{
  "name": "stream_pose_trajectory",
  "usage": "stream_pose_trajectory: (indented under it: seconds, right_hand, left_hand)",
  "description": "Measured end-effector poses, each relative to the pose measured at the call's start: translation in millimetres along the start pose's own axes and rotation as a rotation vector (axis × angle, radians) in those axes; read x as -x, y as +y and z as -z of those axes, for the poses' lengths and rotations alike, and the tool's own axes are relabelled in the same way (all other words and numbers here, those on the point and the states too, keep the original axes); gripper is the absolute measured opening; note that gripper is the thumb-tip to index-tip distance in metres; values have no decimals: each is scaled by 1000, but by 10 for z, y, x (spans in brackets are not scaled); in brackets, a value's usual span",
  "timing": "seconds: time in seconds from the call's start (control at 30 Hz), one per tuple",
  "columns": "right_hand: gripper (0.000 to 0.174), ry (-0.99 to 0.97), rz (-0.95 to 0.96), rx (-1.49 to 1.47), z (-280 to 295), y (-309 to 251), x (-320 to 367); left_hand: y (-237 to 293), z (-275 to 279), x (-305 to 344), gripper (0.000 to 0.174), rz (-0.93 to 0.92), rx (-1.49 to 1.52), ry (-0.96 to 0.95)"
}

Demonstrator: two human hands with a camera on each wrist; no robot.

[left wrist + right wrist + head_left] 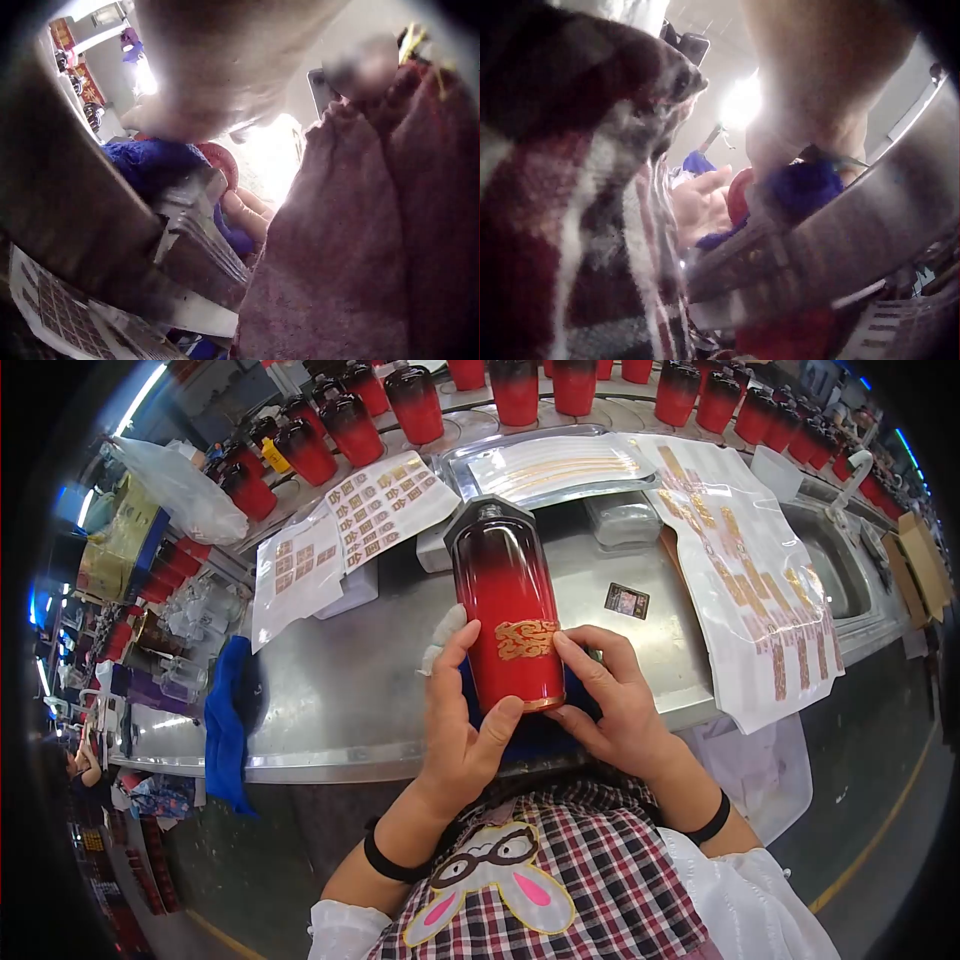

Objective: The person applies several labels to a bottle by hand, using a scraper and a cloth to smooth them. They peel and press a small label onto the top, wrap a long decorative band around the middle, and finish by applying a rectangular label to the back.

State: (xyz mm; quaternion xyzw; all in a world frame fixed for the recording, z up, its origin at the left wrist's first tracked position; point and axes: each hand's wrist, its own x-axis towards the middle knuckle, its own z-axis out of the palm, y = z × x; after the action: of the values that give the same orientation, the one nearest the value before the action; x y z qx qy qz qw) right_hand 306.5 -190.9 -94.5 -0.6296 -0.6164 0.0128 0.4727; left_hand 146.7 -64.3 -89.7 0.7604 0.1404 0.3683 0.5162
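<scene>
A glossy glass bottle (pixel 503 575), black at the shoulders and fading to red, leans away over the bench edge with its neck toward the back. An ornate gold decal (pixel 526 640) lies across its lower front. My left hand (pixel 455 720) grips the bottle's lower left side, thumb near the base and white coverings on the fingers behind. From the right, my right hand (pixel 620 705) holds the lower side, one fingertip at the decal's right edge and another digit by the base. Blue cloth (pixel 154 165) shows beneath the bottle; both wrist views hide most of the grip.
Decal sheets (pixel 385 505) lie at the left, with a long gold-patterned sheet (pixel 745 575) at the right. A tray (pixel 560 465) of strips sits behind the bottle. A small dark card (pixel 627 600) lies on the metal bench (pixel 350 680). Several red-black bottles (pixel 415 405) line the back.
</scene>
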Motion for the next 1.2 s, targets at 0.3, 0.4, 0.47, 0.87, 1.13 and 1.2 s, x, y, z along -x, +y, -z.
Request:
stream_pose_trajectory:
  seconds: [0.3, 0.4, 0.47, 0.87, 1.13, 1.2]
  right_hand:
    - [72, 21, 6, -16, -19, 8, 1]
    - [71, 25, 4, -21, -25, 10, 2]
    - [71, 20, 5, -9, -22, -2, -5]
    - [69, 29, 9, -18, -40, 6, -12]
    - [70, 40, 7, 18, -44, -41, -17]
    - [70, 37, 0, 31, -42, -49, -20]
  left_hand:
    - [16, -31, -9, 68, -8, -216, 11]
    - [12, -48, -8, 67, -28, -246, 14]
    - [3, -48, 8, 64, -28, -115, 46]
    - [66, -68, 494, 61, -341, -900, -46]
    - [150, -141, 406, 60, -452, -1041, -146]
    - [167, -125, 402, 53, -436, -934, -121]
